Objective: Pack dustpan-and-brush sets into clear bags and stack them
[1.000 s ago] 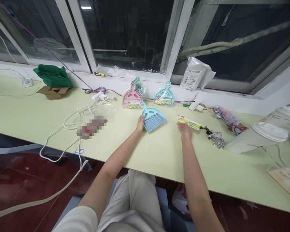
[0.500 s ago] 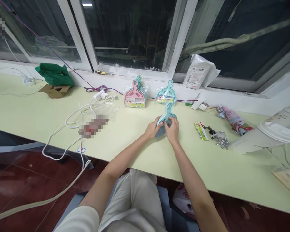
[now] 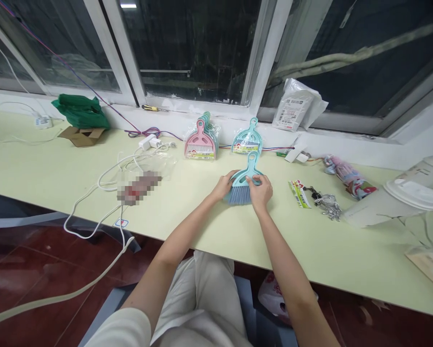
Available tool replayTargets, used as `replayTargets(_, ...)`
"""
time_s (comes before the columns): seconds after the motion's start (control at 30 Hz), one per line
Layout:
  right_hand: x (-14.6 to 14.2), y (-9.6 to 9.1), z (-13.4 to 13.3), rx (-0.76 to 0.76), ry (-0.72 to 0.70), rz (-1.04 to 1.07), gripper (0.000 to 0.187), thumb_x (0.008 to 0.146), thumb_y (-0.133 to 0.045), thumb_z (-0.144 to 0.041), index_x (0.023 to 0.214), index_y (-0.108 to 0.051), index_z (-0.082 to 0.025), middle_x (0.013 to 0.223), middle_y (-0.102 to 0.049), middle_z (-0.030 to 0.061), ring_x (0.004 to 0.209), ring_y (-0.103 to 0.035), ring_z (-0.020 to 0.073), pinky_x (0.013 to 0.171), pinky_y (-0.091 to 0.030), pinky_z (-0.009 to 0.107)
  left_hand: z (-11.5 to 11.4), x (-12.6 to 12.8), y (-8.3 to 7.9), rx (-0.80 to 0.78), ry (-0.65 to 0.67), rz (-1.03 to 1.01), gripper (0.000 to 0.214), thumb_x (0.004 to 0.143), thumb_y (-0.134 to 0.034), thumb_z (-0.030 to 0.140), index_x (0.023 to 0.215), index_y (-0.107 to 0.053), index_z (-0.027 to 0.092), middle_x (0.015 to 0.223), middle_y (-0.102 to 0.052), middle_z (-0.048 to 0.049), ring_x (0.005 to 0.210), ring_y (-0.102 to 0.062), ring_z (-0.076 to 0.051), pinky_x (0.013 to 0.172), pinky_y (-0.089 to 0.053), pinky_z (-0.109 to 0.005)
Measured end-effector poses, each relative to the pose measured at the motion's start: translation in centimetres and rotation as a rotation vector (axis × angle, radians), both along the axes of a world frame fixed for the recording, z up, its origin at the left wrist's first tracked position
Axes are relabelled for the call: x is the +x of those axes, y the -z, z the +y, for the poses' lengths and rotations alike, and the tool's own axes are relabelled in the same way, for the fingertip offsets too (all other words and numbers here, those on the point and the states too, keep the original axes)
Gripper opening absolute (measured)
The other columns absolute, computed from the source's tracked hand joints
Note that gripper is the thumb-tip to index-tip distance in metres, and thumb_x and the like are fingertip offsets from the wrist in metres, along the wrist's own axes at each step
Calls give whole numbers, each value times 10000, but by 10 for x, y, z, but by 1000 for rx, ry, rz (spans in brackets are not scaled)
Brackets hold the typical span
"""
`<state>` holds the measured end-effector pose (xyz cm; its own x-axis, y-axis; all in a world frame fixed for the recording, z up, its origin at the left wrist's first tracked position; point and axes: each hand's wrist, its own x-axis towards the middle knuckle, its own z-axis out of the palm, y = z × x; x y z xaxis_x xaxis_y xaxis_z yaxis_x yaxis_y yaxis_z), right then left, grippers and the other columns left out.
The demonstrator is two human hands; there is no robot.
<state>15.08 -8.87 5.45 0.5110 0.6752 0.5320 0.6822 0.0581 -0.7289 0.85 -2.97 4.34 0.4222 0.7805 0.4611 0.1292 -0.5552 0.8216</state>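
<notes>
- Behind the hands, at the white sill: a stack of pink plastic dustpan sets in clear wrap (image 3: 200,143), with a wrapped teal dustpan set (image 3: 247,140) just beside it.
- Right of the hands: a printed paper label card (image 3: 298,193), near a metal key bunch (image 3: 326,206).
- Left of the hands: a looped white power cable (image 3: 104,190) on the pale green tabletop (image 3: 202,217).
- A small teal plastic hand brush with grey-blue bristles (image 3: 242,182) lies mid-table, handle toward the window and bristles toward the person.
- Left hand (image 3: 223,185): fingers curled on the brush's left edge.
- Right hand (image 3: 262,192): gripping the right edge, thumb on the teal body.
- Both forearms extend forward and converge at the brush.
</notes>
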Motion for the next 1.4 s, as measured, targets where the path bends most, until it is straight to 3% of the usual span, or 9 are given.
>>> replayTargets(0.23, -7, -11, -10, -24, 38, -77, 290, 862, -577, -487, 866, -664, -210, 942, -680, 57, 851, -595, 210, 749, -376, 294, -11, -6, -11, 15, -79, -78, 379, 890, -506, 218, 1234, -651, 281, 1249, -655, -13, 1120, -623, -243, 1024, -434, -358)
replayTargets(0.37, -5, -15, -11, -36, 66, -116, 273, 872, -572, -472, 866, -669, -217, 939, -688, 54, 800, -593, 205, 724, -360, 293, -18, -2, -6, -2, -169, -70, 439, 852, -529, 153, 1256, -636, 286, 1271, -641, -29, 1162, -597, -238, 1051, -418, -347)
replayTargets(0.53, -4, -21, -12, -16, 100, -89, 264, 869, -583, -458, 831, -669, -212, 904, -690, 49, 747, -582, 190, 691, -353, 289, -18, 2, -5, 6, -253, -6, 498, 832, -523, 106, 1287, -617, 286, 1183, -673, -68, 1074, -632, -238, 991, -444, -322)
replayTargets(0.67, -9, -26, -15, -19, 63, -53, 299, 855, -589, -483, 771, -662, -206, 844, -697, 54, 703, -572, 183, 691, -372, 293, -1, -16, -19, 31, -446, -75, 470, 805, -532, 77, 1217, -659, 263, 1144, -684, -74, 1069, -625, -247, 983, -433, -326)
replayTargets(0.8, 3, -18, -5, -207, -18, -93, 257, 808, -639, -474, 736, -682, -231, 831, -716, 45, 722, -601, 197, 696, -397, 307, 19, -41, -20, -16, -660, -148, 365, 830, -534, 119, 1151, -669, 226, 1027, -709, -87, 982, -638, -269, 952, -432, -358)
replayTargets(0.93, 37, 3, 7, -465, 76, -224, 191, 755, -701, -391, 755, -710, -201, 872, -704, 112, 816, -634, 247, 750, -431, 353, 31, -56, -2, -220, -743, 54, 219, 750, -629, 114, 952, -677, 182, 861, -680, -127, 997, -615, -335, 929, -430, -419)
replayTargets(1.07, 63, 17, 8, -644, 133, -315, 210, 746, -704, -335, 862, -730, -162, 1038, -652, 172, 958, -628, 290, 816, -443, 396, 33, -64, 9, -258, -777, 385, 64, 725, -691, 203, 756, -640, 181, 967, -650, -176, 1145, -529, -376, 961, -409, -467)
replayTargets(1.2, 68, 18, 7, -693, 165, -391, 259, 759, -674, -320, 953, -727, -156, 1098, -631, 154, 1024, -597, 296, 825, -438, 383, 33, -71, 5, -227, -732, 725, 194, 841, -566, 325, 928, -664, 182, 1103, -637, -165, 1139, -533, -319, 900, -442, -405)
replayTargets(1.4, 58, 13, 8, -588, 150, -396, 260, 777, -623, -333, 946, -726, -163, 1059, -655, 129, 1027, -566, 280, 778, -425, 346, 35, -74, 6, -162, -644, 837, 236, 880, -456, 281, 932, -673, 202, 962, -696, -115, 963, -624, -260, 773, -442, -329)
